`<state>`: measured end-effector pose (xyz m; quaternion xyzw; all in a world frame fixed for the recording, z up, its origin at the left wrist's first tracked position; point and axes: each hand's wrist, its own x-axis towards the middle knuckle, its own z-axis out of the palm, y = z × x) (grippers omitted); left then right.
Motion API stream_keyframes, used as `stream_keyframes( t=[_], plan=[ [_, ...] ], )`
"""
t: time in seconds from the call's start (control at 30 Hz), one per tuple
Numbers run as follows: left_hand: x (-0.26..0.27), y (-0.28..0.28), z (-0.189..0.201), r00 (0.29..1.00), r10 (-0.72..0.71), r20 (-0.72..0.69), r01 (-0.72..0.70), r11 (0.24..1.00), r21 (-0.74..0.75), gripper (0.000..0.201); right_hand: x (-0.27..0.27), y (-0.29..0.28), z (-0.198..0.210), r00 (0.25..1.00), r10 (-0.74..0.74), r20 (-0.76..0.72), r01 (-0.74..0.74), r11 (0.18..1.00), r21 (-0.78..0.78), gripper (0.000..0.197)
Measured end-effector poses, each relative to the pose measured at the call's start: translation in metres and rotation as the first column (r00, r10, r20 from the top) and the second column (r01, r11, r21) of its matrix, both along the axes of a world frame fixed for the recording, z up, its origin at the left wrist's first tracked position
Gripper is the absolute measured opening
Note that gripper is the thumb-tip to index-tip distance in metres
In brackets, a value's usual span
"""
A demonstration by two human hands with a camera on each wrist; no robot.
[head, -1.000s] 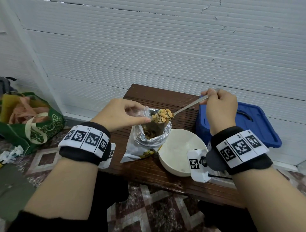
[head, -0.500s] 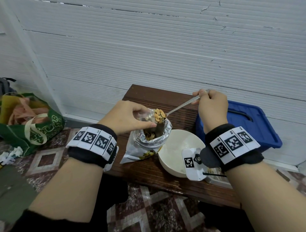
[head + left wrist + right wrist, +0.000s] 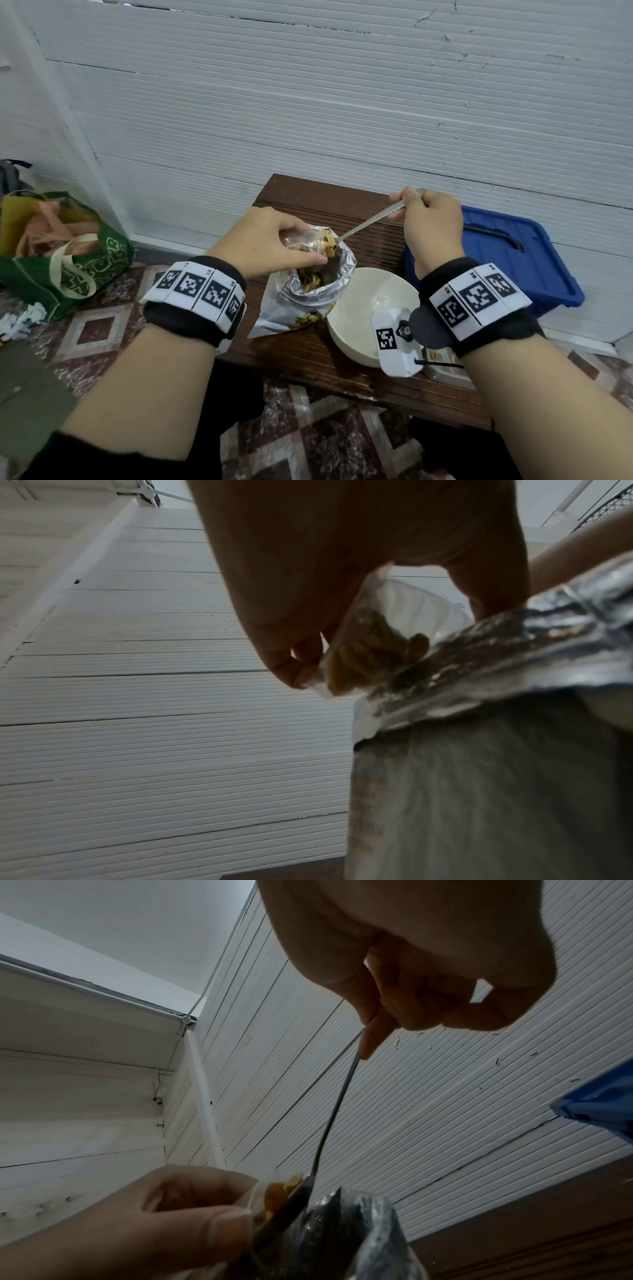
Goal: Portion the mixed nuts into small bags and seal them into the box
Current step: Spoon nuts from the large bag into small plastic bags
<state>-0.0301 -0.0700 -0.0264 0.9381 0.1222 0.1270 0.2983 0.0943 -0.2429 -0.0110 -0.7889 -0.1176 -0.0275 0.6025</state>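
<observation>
Bench: dark slatted wood, set against a white ribbed wall. Blue box, lid on, sits on the floor at 3 o'clock of the bench; nothing is packed in it that I can see.

White bowl stands at 4 o'clock of the foil nut pouch, just beside it. Pouch is upright, mouth rolled open, mixed nuts visible inside.

Left hand is directly over the pouch mouth, thumb and fingers pinching the rim of a small clear bag. Left wrist view shows a few nuts already in the bag's bottom corner, and the bag touching the foil rim.

Right hand, at 2 o'clock of the pouch, is closed round the handle end of a metal spoon. Spoon bowl is at the small bag's mouth, tilted, nuts leaving it.

Step in hand, as I judge it: tipping a spoonful into the small bag.

Notes for doing it well:
- Keep the bag mouth spread wide; a collapsed rim sheds nuts.
- Stay over the pouch so strays fall back in.
- Roll the spoon slowly, tip inside the rim before tipping.
- Leave the top strip free for sealing.
</observation>
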Motion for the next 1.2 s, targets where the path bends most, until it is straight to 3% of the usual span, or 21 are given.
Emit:
stream_keyframes(
  t=[0.37, 0.6, 0.7, 0.83, 1.0, 1.1, 1.2],
  plan=[
    [0.002, -0.009, 0.000, 0.999, -0.033, 0.043, 0.030, 0.998, 0.062, 0.045, -0.008, 0.005, 0.004, 0.997, 0.075, 0.024, -0.075, 0.997, 0.021, 0.039],
    [0.003, -0.010, 0.000, 0.992, 0.021, 0.127, -0.004, 0.991, -0.133, 0.028, -0.018, 0.004, 0.006, 0.951, 0.262, 0.162, -0.292, 0.936, 0.198, 0.025],
    [0.001, -0.009, 0.002, 0.983, 0.069, 0.169, -0.035, 0.980, -0.198, 0.027, -0.018, 0.001, 0.010, 0.931, 0.274, 0.242, -0.331, 0.913, 0.238, 0.022],
    [-0.003, -0.003, 0.006, 0.975, 0.121, 0.188, -0.078, 0.971, -0.224, 0.025, -0.014, -0.006, 0.016, 0.936, 0.179, 0.302, -0.277, 0.905, 0.322, 0.023],
    [-0.005, 0.005, 0.006, 0.963, 0.166, 0.212, -0.114, 0.965, -0.236, 0.021, -0.006, -0.016, 0.016, 0.963, -0.028, 0.268, -0.085, 0.912, 0.401, 0.026],
    [-0.004, 0.005, 0.004, 0.962, 0.153, 0.225, -0.094, 0.962, -0.256, 0.022, -0.005, -0.019, 0.011, 0.962, -0.065, 0.264, -0.025, 0.946, 0.323, 0.028],
    [-0.004, 0.005, 0.003, 0.967, 0.121, 0.226, -0.057, 0.960, -0.273, 0.023, -0.012, -0.018, 0.005, 0.943, 0.037, 0.332, -0.090, 0.986, 0.144, 0.026]
  ],
)
